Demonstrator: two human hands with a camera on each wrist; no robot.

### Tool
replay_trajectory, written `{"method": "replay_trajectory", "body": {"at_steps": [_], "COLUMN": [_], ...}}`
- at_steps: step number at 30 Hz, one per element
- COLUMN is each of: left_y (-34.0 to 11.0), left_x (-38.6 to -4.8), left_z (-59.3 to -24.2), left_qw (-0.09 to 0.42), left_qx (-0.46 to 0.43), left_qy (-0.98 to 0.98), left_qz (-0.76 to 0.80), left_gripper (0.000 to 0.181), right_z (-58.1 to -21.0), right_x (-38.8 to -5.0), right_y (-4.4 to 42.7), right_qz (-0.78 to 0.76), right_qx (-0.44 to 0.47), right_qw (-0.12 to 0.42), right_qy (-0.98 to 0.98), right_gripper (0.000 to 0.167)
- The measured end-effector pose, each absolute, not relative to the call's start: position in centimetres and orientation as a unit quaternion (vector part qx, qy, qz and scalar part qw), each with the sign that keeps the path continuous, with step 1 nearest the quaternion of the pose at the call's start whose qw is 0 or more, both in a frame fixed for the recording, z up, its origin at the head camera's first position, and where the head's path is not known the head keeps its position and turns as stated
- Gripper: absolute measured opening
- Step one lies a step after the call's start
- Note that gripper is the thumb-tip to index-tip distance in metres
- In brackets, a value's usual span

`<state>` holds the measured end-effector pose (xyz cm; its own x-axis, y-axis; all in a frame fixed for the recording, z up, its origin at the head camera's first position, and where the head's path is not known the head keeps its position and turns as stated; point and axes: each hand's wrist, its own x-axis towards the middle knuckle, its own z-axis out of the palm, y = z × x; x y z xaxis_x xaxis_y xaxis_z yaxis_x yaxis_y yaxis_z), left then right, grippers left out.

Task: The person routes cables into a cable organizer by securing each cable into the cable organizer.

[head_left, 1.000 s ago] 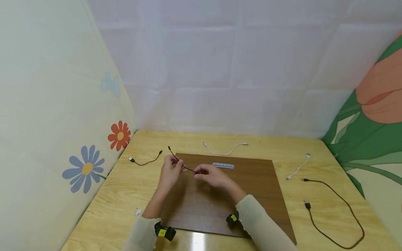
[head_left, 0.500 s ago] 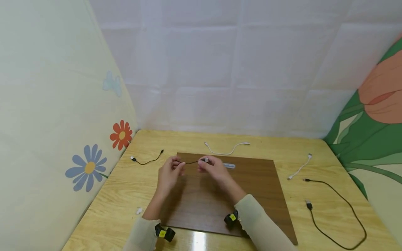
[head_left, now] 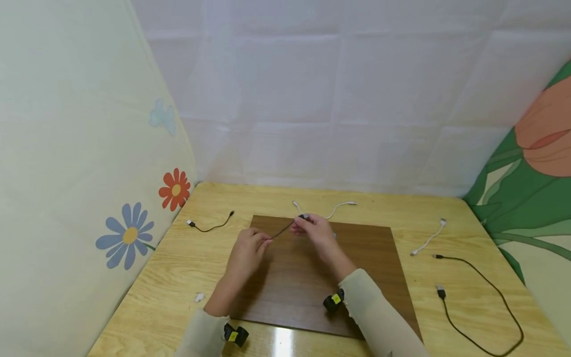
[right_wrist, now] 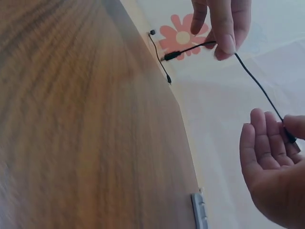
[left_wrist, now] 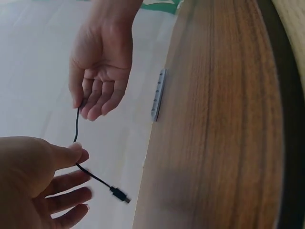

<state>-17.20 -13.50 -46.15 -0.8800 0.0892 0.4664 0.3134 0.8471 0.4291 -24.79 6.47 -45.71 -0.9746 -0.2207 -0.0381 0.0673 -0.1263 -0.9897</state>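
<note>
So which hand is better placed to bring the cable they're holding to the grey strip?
Probably the right hand: it pinches the held cable by one plug and appears nearer the grey strip than the left hand.

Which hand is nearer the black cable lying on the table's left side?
Left. The left hand is to the right of that cable; the right hand is farther right.

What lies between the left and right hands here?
A stretch of thin black cable runs between the left hand and the right hand, both pinching it; the head view and both wrist views show it.
</note>
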Motion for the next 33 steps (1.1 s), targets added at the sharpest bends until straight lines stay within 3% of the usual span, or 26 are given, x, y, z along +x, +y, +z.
{"method": "replay_trajectory", "body": {"at_steps": [15,20,25,33], "left_y": [-10.2,-9.0,-7.8,-6.4], "left_x": [-16.0,-15.7,-15.4,-15.5], "left_z": [-47.2,-48.1,-48.4,-49.0], "left_qw": [0.155,0.157,0.168,0.177], "left_qx": [-0.178,-0.202,-0.218,-0.25], "left_qy": [-0.961,-0.962,-0.96,-0.951], "left_qz": [-0.146,-0.1,-0.048,0.032], "left_gripper": [0.009,0.011,0.016,0.008], "right_z": [-44.9,-45.5,-45.9,-46.6], "right_x": [-27.3,-27.9,-28.4,-29.2], "right_y": [8.5,8.7,8.6,9.2], "right_qz": [-0.686,-0.652,-0.56,-0.397], "right_qx": [-0.005,-0.008,-0.034,-0.091], "right_qw": [0.124,0.123,0.091,0.042], "right_qy": [0.717,0.748,0.823,0.912], "right_gripper": [0.018,0.014,0.013,0.015]}}
